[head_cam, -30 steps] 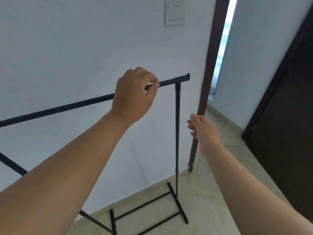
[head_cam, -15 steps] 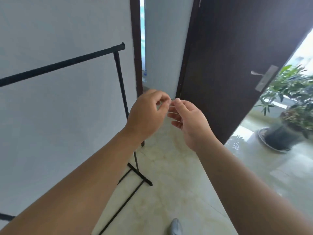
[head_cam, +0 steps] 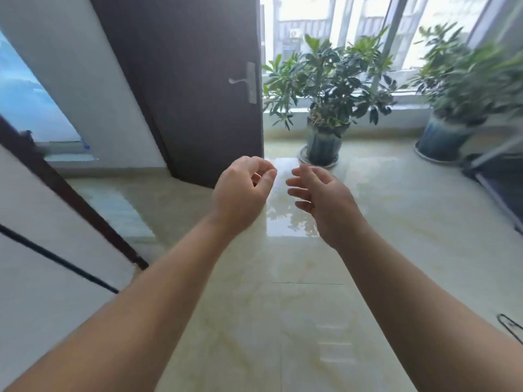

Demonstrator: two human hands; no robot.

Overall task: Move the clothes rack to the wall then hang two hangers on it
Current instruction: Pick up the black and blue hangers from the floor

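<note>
Only a short stretch of the black clothes rack [head_cam: 56, 257] shows, its top bar running along the white wall at the left edge. My left hand [head_cam: 240, 193] and my right hand [head_cam: 319, 199] float side by side over the tiled floor in the middle of the view, well away from the rack. Both hold nothing; the left hand's fingers are loosely curled, the right hand's fingers are spread. A thin black wire shape, perhaps a hanger [head_cam: 509, 331], lies on the floor at the lower right edge, mostly cut off.
A dark door [head_cam: 198, 89] stands open ahead on the left. Two potted plants [head_cam: 325, 108] [head_cam: 458, 89] sit on the floor below the window. A dark metal frame [head_cam: 498, 176] stands at the right edge. Glossy tiles stretch between.
My left hand let go of the rack's top bar. The view swung right, from the wall and rack to the door, plants and window. Both hands came together, then parted slightly.
</note>
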